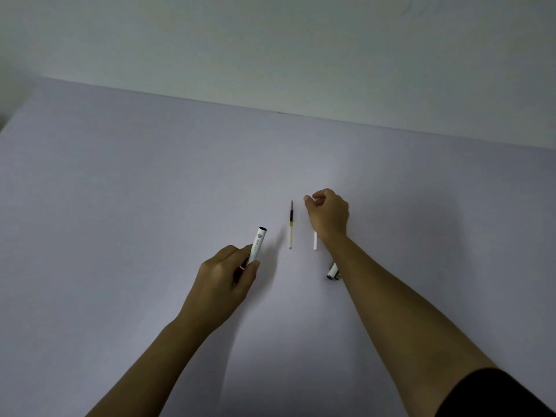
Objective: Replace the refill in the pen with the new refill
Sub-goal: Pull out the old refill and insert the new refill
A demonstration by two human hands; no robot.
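My left hand grips a white pen barrel by its lower end; the barrel's open dark mouth points up and away. A refill with a dark tip, black upper part and pale lower tube lies alone on the table between my hands. My right hand is closed over a second, white refill, whose lower end sticks out under the wrist; its upper end shows between the fingertips. A small white pen piece with a dark end lies partly hidden behind my right forearm.
The work surface is a plain pale lilac table meeting a light wall at the far edge. A dark sleeve shows at the lower right corner.
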